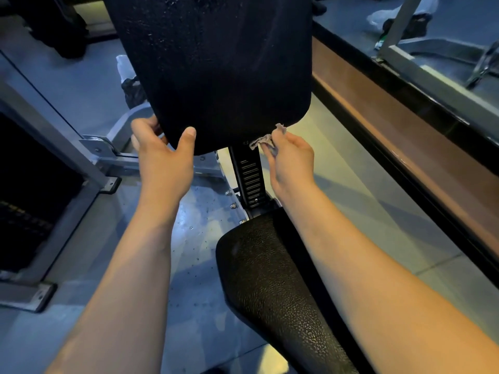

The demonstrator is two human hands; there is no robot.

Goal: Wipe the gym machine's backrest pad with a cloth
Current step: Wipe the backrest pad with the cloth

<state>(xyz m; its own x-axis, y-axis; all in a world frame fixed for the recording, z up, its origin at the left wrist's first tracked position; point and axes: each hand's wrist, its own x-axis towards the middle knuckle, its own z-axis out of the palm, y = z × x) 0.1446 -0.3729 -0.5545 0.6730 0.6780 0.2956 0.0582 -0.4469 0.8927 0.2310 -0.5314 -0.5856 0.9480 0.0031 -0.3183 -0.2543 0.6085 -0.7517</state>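
Note:
The black backrest pad [216, 66] fills the upper middle of the head view, its rounded lower edge facing me. My left hand [162, 157] grips the pad's lower left corner, thumb on the front face and fingers behind. My right hand [290, 160] holds a small pale cloth [266, 139] pinched in its fingers just under the pad's lower right edge, beside the black support post [249, 176]. Most of the cloth is hidden inside the hand.
The black textured seat pad [272, 287] lies below, under my right forearm. Grey machine frame bars [89, 168] stand at the left. A brown and black ledge [391, 125] runs along the right. Speckled blue floor [197, 292] lies between.

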